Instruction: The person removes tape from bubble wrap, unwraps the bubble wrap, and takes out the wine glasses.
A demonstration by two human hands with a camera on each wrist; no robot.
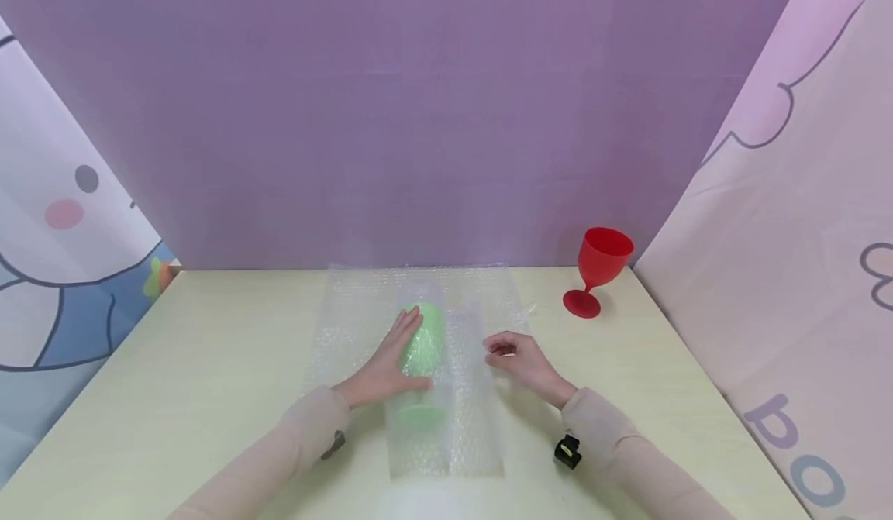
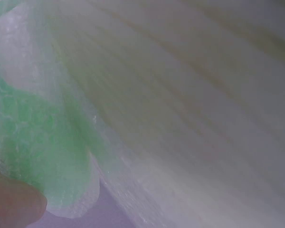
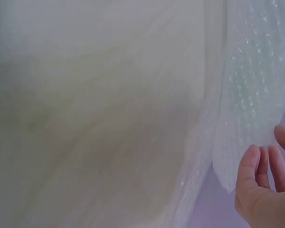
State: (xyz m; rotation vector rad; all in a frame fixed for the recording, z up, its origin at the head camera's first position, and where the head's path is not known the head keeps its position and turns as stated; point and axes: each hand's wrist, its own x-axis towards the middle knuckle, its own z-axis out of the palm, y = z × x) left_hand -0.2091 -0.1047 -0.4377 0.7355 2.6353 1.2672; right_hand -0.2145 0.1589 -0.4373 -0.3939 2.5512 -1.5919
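A light green goblet (image 1: 422,349) lies on its side under clear bubble wrap (image 1: 474,404), its base towards the near edge of the table. My left hand (image 1: 384,369) rests on the wrapped goblet, fingers extended along the bowl and thumb across it near the stem. In the left wrist view a fingertip (image 2: 14,202) touches the wrap over the green bowl. Beside the right edge of the wrap is my right hand (image 1: 525,361), fingers bent loosely. The right wrist view shows a gap between its thumb and fingers, with nothing held.
A red goblet (image 1: 600,260) stands tilted-looking at the back right of the pale table (image 1: 209,365). Behind rises a purple backdrop (image 1: 418,117), with printed cloth on both sides. A black wrist camera (image 1: 568,452) hangs under the right sleeve.
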